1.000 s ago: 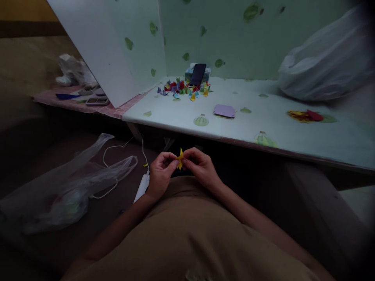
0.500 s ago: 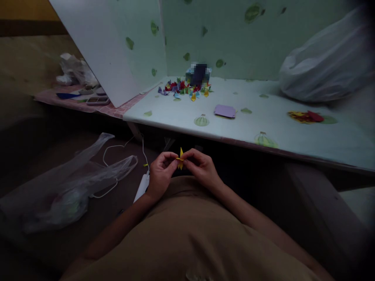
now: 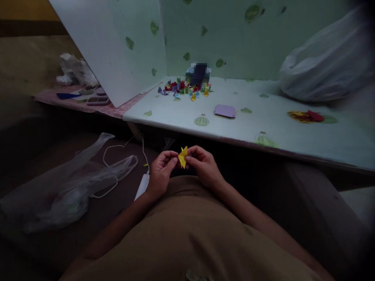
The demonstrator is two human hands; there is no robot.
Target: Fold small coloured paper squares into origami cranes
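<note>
Left hand and right hand both pinched, thumb against fingers, on a small, pointed, yellow folded-paper piece: left at its left edge, right at its right side, tips sticking up and down between them. Piece is in the air, just above the brown cloth garment, short of the white, green-patterned table; exact fold state too small to tell. Risks, my judgement: pulling the hands apart too hard could tear thin paper at a crease; squeezing could crush the points; an uneven pinch could skew the folds; if either pinch slips, the piece could drop to the lap or the dark floor, nothing solid right under it. On the table beyond: flat lilac paper stack, yellow showing at its edge; farther back, a crowded multicoloured cluster of small folded-paper figures, a pixelated dark object behind, can't identify. Right side, loose red-and-yellow paper pile near a bulging white plastic bag. Floor left: crumpled clear plastic bag, white power strip with cord, beside the left hand.
</note>
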